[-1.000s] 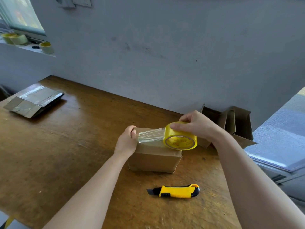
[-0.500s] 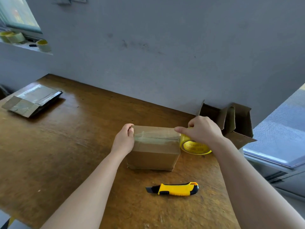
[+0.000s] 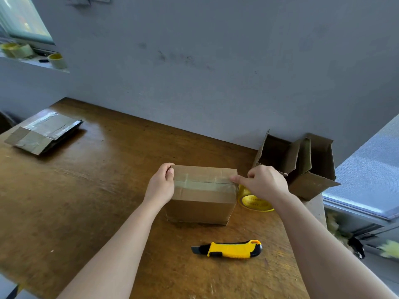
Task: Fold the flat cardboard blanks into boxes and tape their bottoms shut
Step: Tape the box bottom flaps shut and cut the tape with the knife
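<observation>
Wooden table (image 3: 86,201): left hand (image 3: 160,186) clasps box (image 3: 200,209) left edge; right hand (image 3: 265,183) pinches tape strip (image 3: 205,184) opposite edge.

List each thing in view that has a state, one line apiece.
box, closed, tape strip across its top seam
tape roll, beside the box's right side
utility knife, lying flat, blade tip out
open boxes, flaps open, far right
flat blanks, folded flat, far left
left hand, grips the box's left top edge
right hand, pinches the tape strip at the box's right edge
</observation>
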Demonstrator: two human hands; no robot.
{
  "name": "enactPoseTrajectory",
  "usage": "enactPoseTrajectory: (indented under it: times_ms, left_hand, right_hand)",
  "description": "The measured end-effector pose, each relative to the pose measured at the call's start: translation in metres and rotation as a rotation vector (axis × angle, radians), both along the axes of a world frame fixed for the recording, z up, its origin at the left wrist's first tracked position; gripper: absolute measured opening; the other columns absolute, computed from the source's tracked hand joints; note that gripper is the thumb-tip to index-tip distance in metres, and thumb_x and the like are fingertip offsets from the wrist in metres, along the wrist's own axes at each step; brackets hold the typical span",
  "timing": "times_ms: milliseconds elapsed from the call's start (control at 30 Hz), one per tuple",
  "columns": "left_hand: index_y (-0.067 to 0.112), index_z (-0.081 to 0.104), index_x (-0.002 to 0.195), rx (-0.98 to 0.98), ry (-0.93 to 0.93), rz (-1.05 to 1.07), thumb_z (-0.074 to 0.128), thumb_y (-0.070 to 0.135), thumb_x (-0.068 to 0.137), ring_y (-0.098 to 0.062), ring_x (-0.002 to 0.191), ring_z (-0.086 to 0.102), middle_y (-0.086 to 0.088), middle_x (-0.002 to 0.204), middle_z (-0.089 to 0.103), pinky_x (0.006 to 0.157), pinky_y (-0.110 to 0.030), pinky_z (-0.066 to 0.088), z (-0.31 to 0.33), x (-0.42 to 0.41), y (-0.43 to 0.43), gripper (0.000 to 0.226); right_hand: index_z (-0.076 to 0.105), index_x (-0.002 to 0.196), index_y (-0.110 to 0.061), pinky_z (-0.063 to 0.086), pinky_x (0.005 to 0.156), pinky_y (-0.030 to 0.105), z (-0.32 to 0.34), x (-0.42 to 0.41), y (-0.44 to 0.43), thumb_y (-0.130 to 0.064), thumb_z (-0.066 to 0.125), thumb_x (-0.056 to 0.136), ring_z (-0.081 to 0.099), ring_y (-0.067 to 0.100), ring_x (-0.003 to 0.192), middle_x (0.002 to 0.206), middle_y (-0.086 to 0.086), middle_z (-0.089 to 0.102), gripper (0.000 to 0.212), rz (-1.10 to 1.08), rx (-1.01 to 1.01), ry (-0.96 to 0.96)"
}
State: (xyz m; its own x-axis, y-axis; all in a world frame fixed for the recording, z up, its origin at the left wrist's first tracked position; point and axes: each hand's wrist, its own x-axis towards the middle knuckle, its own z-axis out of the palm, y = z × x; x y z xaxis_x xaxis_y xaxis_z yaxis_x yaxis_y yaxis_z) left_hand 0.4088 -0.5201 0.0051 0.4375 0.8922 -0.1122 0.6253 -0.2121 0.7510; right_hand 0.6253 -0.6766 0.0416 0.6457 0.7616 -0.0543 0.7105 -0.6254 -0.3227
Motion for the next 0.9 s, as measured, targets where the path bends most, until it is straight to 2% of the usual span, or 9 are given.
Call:
enactPoseTrajectory:
  times_ms: [167, 300, 400, 467, 533, 567, 633, 733, 900]
  left_hand:
    - [0.024, 0.037, 0.139, -0.079, -0.039, -0.07, 0.044, 0.057, 0.092, -0.02, 0.123, 0.046, 0.003, 0.136, 0.047, 0.092, -0.033, 0.043, -0.003, -0.005, 0.002, 0.058]
    - [0.023, 0.043, 0.129, -0.116, -0.056, -0.066, 0.052, 0.05, 0.091, -0.021, 0.116, 0.052, 0.001, 0.126, 0.054, 0.089, -0.037, 0.051, -0.002, -0.001, 0.005, 0.047]
    - [0.025, 0.039, 0.138, 0.037, 0.163, -0.051, 0.037, 0.053, 0.096, -0.022, 0.119, 0.053, 0.0, 0.135, 0.053, 0.087, -0.037, 0.05, 0.007, 0.003, 0.0, 0.05]
    - [0.026, 0.029, 0.147, 0.334, 0.413, -0.079, 0.024, 0.052, 0.099, -0.024, 0.134, 0.042, 0.001, 0.149, 0.041, 0.106, -0.047, 0.036, 0.013, 0.007, -0.007, 0.056]
    - [0.023, 0.021, 0.15, 0.617, 0.445, -0.249, 0.017, 0.046, 0.1, -0.021, 0.143, 0.025, 0.002, 0.156, 0.027, 0.116, -0.049, 0.014, 0.018, 0.021, -0.03, 0.055]
    - [0.021, 0.022, 0.15, 0.67, 0.399, -0.388, 0.016, 0.044, 0.1, -0.019, 0.145, 0.022, 0.0, 0.156, 0.026, 0.117, -0.048, 0.011, 0.016, 0.03, -0.049, 0.056]
    - [0.016, 0.023, 0.15, 0.665, 0.366, -0.593, 0.013, 0.048, 0.099, -0.017, 0.147, 0.015, -0.002, 0.158, 0.023, 0.12, -0.043, 0.008, 0.007, 0.042, -0.087, 0.061]
    - [0.017, 0.021, 0.151, 0.692, 0.389, -0.657, 0.01, 0.057, 0.096, -0.015, 0.147, 0.011, -0.001, 0.159, 0.018, 0.119, -0.037, 0.004, 0.003, 0.042, -0.086, 0.068]
    - [0.027, 0.006, 0.15, 0.646, 0.465, -0.487, -0.012, 0.073, 0.085, -0.008, 0.145, -0.001, 0.009, 0.158, 0.002, 0.118, -0.035, 0.0, 0.003, -0.007, -0.027, 0.082]
  right_hand:
    - [0.054, 0.051, -0.015, 0.03, 0.041, 0.024, -0.012, 0.001, -0.002, -0.089, 0.044, 0.064, 0.05, 0.013, 0.05, 0.049, -0.005, 0.049, 0.076, -0.043, 0.002, 0.097]
    - [0.063, 0.06, -0.011, 0.033, 0.043, 0.025, -0.013, 0.001, -0.001, -0.092, 0.04, 0.06, 0.054, 0.014, 0.053, 0.05, -0.005, 0.053, 0.084, -0.046, -0.014, 0.147]
    - [0.057, 0.053, -0.017, 0.031, 0.041, 0.023, -0.011, -0.002, 0.0, -0.09, 0.041, 0.063, 0.051, 0.012, 0.049, 0.049, -0.006, 0.051, 0.075, -0.039, -0.026, 0.141]
    - [0.056, 0.052, -0.018, 0.032, 0.041, 0.023, -0.009, -0.004, 0.0, -0.088, 0.044, 0.067, 0.051, 0.012, 0.049, 0.049, -0.006, 0.051, 0.072, -0.047, -0.033, 0.131]
    - [0.054, 0.05, -0.018, 0.032, 0.042, 0.024, -0.008, -0.006, 0.001, -0.087, 0.046, 0.068, 0.052, 0.013, 0.05, 0.049, -0.006, 0.051, 0.072, -0.067, -0.039, 0.12]
    - [0.051, 0.048, -0.017, 0.031, 0.042, 0.024, -0.007, -0.006, 0.001, -0.086, 0.048, 0.068, 0.052, 0.013, 0.05, 0.049, -0.006, 0.051, 0.072, -0.08, -0.039, 0.114]
    - [0.048, 0.046, -0.017, 0.031, 0.042, 0.024, -0.005, -0.008, 0.0, -0.085, 0.05, 0.068, 0.053, 0.014, 0.051, 0.049, -0.006, 0.051, 0.072, -0.102, -0.036, 0.121]
    - [0.047, 0.045, -0.017, 0.031, 0.042, 0.024, -0.003, -0.009, -0.003, -0.085, 0.051, 0.067, 0.052, 0.014, 0.05, 0.05, -0.006, 0.052, 0.072, -0.128, -0.034, 0.146]
    - [0.048, 0.048, -0.017, 0.03, 0.042, 0.023, -0.001, -0.014, -0.003, -0.085, 0.051, 0.068, 0.05, 0.013, 0.048, 0.049, -0.006, 0.05, 0.071, -0.142, -0.047, 0.201]
